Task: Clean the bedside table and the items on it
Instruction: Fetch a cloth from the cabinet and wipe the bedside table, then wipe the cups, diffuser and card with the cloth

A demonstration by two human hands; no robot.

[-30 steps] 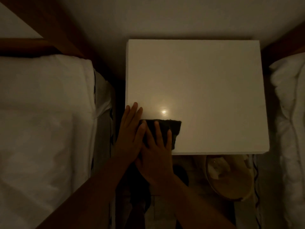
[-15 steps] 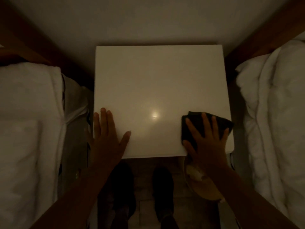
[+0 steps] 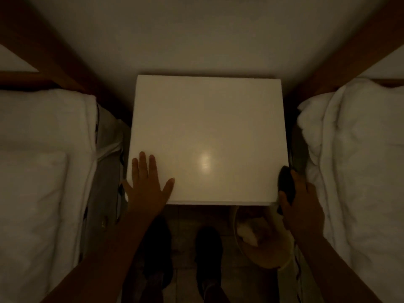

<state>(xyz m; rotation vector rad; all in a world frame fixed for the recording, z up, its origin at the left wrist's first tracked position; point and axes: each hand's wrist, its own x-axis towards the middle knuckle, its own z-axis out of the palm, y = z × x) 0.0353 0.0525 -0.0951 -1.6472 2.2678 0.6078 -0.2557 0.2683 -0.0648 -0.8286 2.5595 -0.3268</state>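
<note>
A white square bedside table (image 3: 207, 127) stands against the wall between two beds, its top bare with a light glare near the front. My left hand (image 3: 146, 184) lies flat on the table's front left corner, fingers spread, holding nothing. My right hand (image 3: 299, 200) grips a dark cloth (image 3: 286, 182) at the table's front right corner, pressed against the right side edge.
White bedding (image 3: 43, 171) fills the left side and a white duvet (image 3: 354, 160) the right, both close to the table. A tan basket (image 3: 262, 243) with something white inside sits on the tiled floor under the front right corner. My dark shoes (image 3: 207, 254) are below.
My right hand swept the dark cloth from the front left along the front edge to the right corner and over the side. My left hand stayed flat at the front left.
</note>
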